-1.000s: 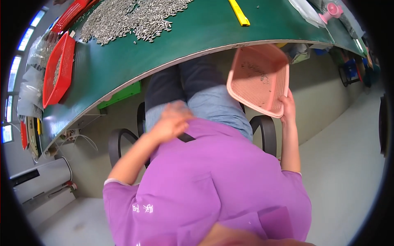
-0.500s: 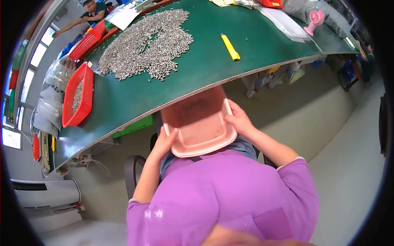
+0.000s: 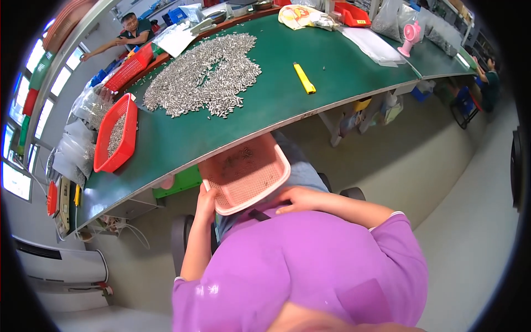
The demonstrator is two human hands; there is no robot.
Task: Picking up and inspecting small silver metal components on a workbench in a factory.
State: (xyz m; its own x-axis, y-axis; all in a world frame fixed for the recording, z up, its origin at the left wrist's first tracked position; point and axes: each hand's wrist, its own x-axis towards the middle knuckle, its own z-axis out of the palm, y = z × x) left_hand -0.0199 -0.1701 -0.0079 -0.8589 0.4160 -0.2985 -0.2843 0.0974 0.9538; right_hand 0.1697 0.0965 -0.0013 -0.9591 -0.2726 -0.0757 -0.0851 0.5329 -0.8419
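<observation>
A pale pink mesh basket (image 3: 249,180) is tilted over my lap, its far end under the table edge. A few small metal pieces lie toward its far end. My left hand (image 3: 207,202) grips its left rim. Off the basket, my right hand (image 3: 298,198) rests at my waist by the basket's near right corner, thumb apart from the fingers and nothing seen in it; some fingertips are hard to make out. On the green table (image 3: 276,66), a broad pile of small silvery metal pins (image 3: 202,74) is spread out beyond the basket.
A red basket (image 3: 131,135) with metal pieces stands at the table's left. A yellow utility knife (image 3: 304,78) lies right of the pile. Plastic bags (image 3: 77,146) line the left edge. A pink fan (image 3: 410,39) stands far right. Two other people (image 3: 136,32) are farther off.
My right hand has let go of the basket's right rim and come back to my waist. The basket, still in my left hand, has shifted left and turned slightly.
</observation>
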